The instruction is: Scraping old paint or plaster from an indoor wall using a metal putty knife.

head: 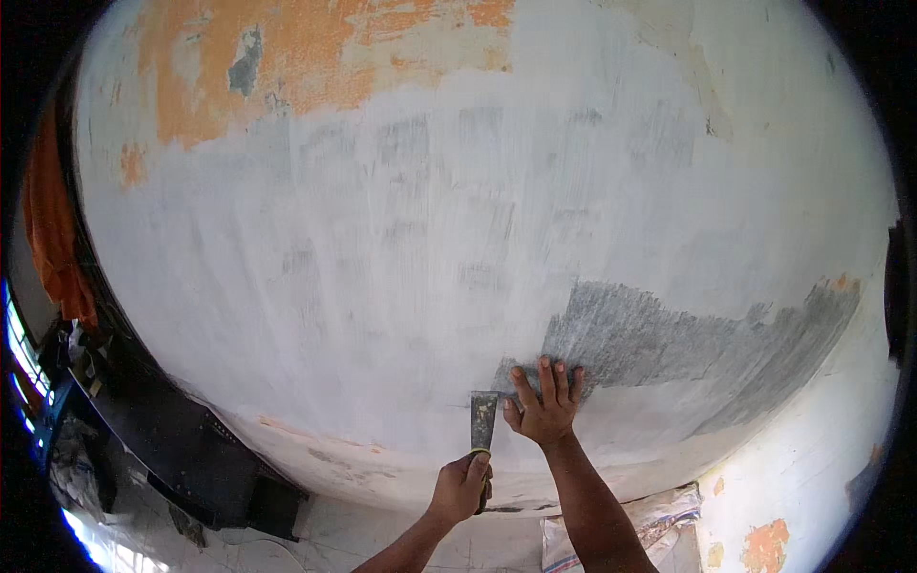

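Note:
In my left hand (461, 485) I grip a putty knife (483, 422) by its handle, which has a yellowish band near the blade. The blade is smeared with pale residue, and its edge meets the white-coated wall (401, 301). To the right, my right hand (550, 410) lies flat with fingers spread, holding nothing. Its fingertips rest at the lower left of a dark grey patch (637, 336) on the wall. That grey area stretches right toward the corner, with ragged upper edges.
Orange old paint (301, 50) shows at the wall's upper left. An orange cloth (50, 222) hangs at the far left, above dark furniture (193, 451). A woven plastic sack (666, 505) lies on the tiled floor (401, 541). An adjoining wall (809, 458) stands at right.

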`<state>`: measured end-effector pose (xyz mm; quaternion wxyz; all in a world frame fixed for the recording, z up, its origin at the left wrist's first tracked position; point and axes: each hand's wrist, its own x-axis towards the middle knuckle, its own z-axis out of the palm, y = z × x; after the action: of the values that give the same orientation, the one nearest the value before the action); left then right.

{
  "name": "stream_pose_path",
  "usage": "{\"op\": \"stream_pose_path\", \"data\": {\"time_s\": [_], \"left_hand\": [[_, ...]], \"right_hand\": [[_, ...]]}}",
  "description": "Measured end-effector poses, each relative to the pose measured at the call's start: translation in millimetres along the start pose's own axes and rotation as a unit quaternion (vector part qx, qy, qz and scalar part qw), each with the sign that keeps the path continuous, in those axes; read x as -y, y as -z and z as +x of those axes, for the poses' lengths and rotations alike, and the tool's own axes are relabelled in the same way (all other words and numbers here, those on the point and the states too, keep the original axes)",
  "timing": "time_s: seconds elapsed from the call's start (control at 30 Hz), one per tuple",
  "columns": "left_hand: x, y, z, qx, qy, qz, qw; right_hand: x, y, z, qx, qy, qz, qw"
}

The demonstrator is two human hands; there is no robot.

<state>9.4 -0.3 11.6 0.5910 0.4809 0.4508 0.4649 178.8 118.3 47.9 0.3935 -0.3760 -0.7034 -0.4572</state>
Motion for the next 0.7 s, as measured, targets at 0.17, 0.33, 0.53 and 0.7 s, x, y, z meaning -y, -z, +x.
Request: {"op": "stream_pose_path", "data": {"time_s": [0.17,0.33,0.53,0.7], "left_hand": [[32,-1,-2,-0.022,-0.001,0.028,0.999],[30,-4,-4,-0.015,0.023,0.018,0.999],[28,-8,-2,-0.02,-0.01,0.03,0.999],[38,-8,1,-0.023,-0.002,0.01,1.0]], "right_hand": [[2,-1,-4,-0.006,-0.008,0.01,1.0],[0,1,1,-0.014,-0.002,0.001,1.0],[1,-1,0,-0.01,-0.002,0.008,1.0],[0,1,1,-0.009,0.002,-0.004,1.0]]}}
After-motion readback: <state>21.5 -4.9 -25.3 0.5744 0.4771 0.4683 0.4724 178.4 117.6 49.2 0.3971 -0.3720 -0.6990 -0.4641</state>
